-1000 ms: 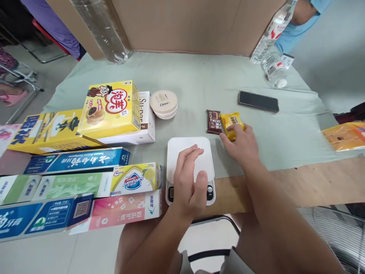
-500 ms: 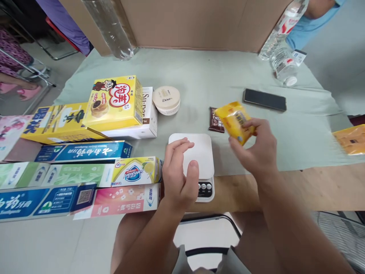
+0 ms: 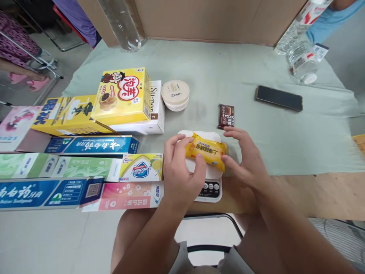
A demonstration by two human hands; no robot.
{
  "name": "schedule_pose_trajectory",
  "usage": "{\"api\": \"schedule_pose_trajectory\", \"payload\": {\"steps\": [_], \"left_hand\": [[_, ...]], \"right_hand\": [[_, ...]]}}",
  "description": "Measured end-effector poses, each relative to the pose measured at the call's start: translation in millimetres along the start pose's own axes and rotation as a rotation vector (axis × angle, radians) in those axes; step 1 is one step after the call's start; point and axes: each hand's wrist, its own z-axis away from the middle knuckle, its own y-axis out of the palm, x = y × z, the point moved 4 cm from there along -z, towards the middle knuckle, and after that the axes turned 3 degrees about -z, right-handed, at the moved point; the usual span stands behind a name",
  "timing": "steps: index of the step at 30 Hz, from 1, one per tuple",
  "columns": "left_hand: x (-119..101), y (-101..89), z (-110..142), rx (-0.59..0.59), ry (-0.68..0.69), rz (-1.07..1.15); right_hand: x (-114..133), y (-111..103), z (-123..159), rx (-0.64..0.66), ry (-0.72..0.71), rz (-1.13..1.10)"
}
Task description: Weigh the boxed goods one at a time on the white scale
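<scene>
A yellow wrapped bar of soap (image 3: 209, 151) with Chinese print lies on the white plate of a small kitchen scale (image 3: 219, 175). At its left end, my left hand (image 3: 182, 171) curves over the scale, fingers apart, with thumb and fingertips close to or touching the wrapper. My right hand (image 3: 248, 161) is spread open at the other end, its thumb tip at the wrapper's edge and the index finger raised. Part of the scale's button panel (image 3: 209, 190) shows below the plate; my left hand covers the rest. Just behind the scale sits a brown cocoa snack packet (image 3: 226, 116).
Toothpaste boxes (image 3: 92, 145), a Safeguard soap box (image 3: 142, 167) and yellow snack boxes (image 3: 122, 95) crowd the left side. A round Dove jar (image 3: 175, 95) stands behind the scale. To the right are a black phone (image 3: 278, 98) and plastic bottles (image 3: 302, 61). Cardboard (image 3: 205, 21) borders the back.
My right hand has moved left, set the yellow soap down on the scale and loosened its fingers. The left hand stays over the scale's left side. The view has shifted slightly.
</scene>
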Motion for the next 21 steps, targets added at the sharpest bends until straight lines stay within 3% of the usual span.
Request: {"api": "schedule_pose_trajectory", "payload": {"steps": [8, 13, 17, 21], "left_hand": [[-1.1, 9.8, 4.3, 0.122, 0.024, -0.005], [-5.2, 12.7, 3.7, 0.174, -0.016, -0.011], [-23.0, -4.6, -2.7, 0.105, 0.023, 0.066], [-29.2, -42.2, -14.4, 0.013, 0.073, 0.161]], "right_hand": [[-0.9, 0.5, 3.1, 0.026, -0.052, -0.025], [5.2, 9.9, 5.5, 0.187, -0.067, 0.040], [8.3, 10.6, 2.7, 0.196, -0.034, 0.090], [10.9, 5.3, -3.8, 0.060, -0.064, 0.047]]}}
